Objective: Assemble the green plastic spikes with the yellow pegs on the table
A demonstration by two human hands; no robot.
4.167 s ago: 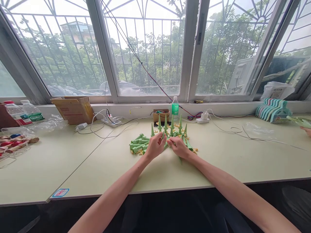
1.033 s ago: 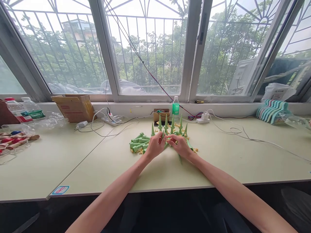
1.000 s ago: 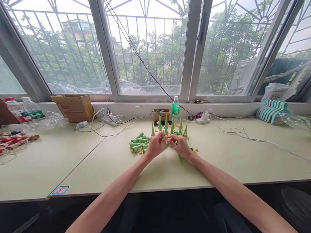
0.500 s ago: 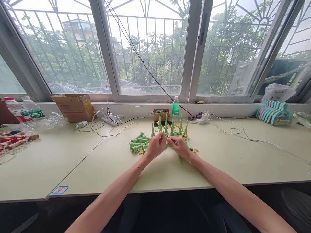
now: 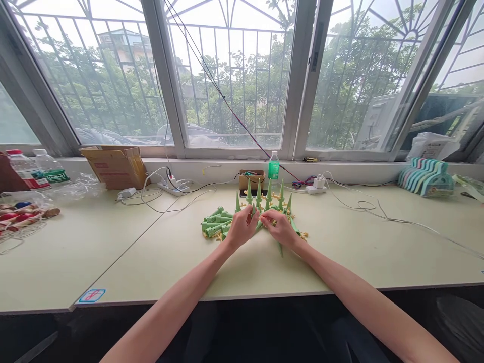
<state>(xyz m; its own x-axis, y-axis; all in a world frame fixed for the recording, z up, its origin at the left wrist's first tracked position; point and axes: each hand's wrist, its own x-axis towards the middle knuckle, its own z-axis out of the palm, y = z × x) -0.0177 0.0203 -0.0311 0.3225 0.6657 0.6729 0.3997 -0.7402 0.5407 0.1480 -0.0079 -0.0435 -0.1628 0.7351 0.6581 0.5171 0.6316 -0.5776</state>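
My left hand point(image 5: 242, 225) is closed around a green plastic watering spike point(image 5: 253, 207), whose pointed tip sticks up between the fingers. Close beside it, my right hand point(image 5: 280, 228) is pinched at the spike's near side; whatever small part its fingertips hold is mostly hidden. Behind my hands several green spikes point(image 5: 269, 194) with yellow valves stand upright in rows. Other green spikes point(image 5: 216, 222) lie in a pile left of my left hand. More spikes and yellow pieces point(image 5: 304, 235) lie beneath and beside my right hand.
A small cardboard box point(image 5: 252, 179) and a bottle of green liquid point(image 5: 273, 166) stand at the back. Power strips point(image 5: 174, 186) and white cables point(image 5: 365, 204) run along the table. A larger carton point(image 5: 117, 167) is at back left; small hangers point(image 5: 427, 176) are at right.
My right fingertips have shifted very slightly against the spike in my left hand. Both hands otherwise stay in the same place, and the spikes on the table have not moved.
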